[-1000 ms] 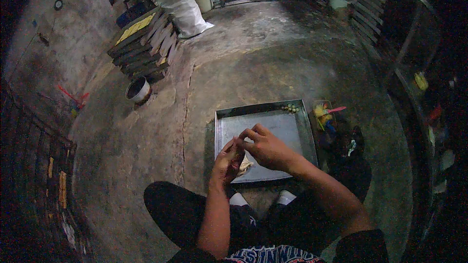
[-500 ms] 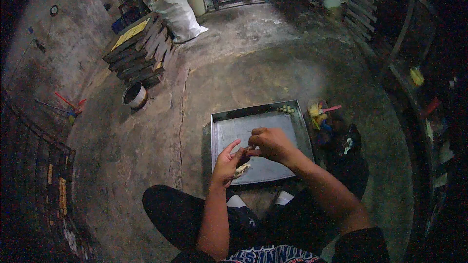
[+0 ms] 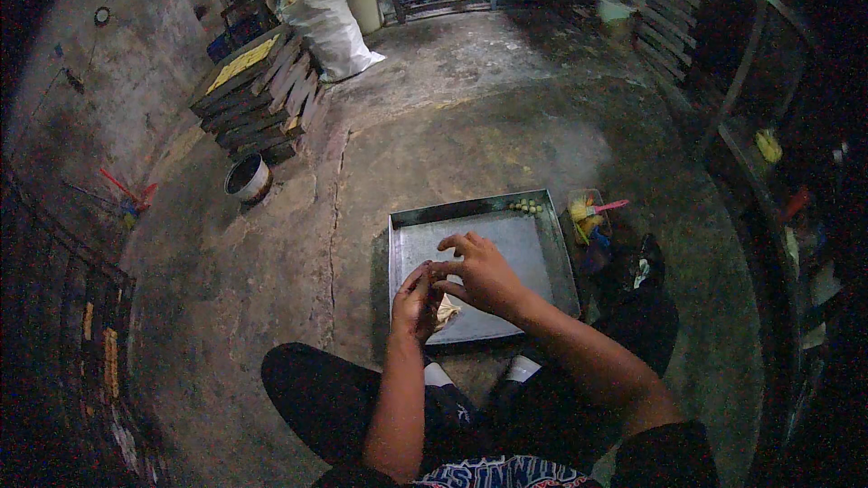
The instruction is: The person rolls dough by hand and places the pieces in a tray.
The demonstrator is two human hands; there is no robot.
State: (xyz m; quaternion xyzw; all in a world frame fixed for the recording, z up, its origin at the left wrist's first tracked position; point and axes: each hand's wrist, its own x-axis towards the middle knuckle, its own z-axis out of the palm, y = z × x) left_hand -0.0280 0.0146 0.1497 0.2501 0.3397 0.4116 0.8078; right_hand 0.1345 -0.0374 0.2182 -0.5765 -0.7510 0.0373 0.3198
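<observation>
Over the near left part of a shallow square metal tray [image 3: 470, 336], my two hands meet. My left hand [image 3: 416, 305] is turned with its fingers curled up, and whatever lies inside them is hidden. My right hand [image 3: 484, 273] comes from the right, its fingers bent but apart, with some fingertips by the left fingers. Nothing shows in its grasp. A pale, soft, dough-like piece [image 3: 447, 311] lies in the tray beside my left hand, partly covered by it. Several small greenish balls [image 3: 524, 206] sit in the tray's far right corner.
Right of the tray stands a small container [image 3: 579, 201] with yellowish contents and a pink-handled brush [image 3: 608, 207]. A round pot [image 3: 249, 178], stacked trays [image 3: 249, 95] and a white sack [image 3: 330, 32] are farther left. My bent legs flank the tray's near side.
My right hand's fingers have spread from a pinch and shifted slightly left. My left hand has turned, its fingers now curled upward instead of stretched out.
</observation>
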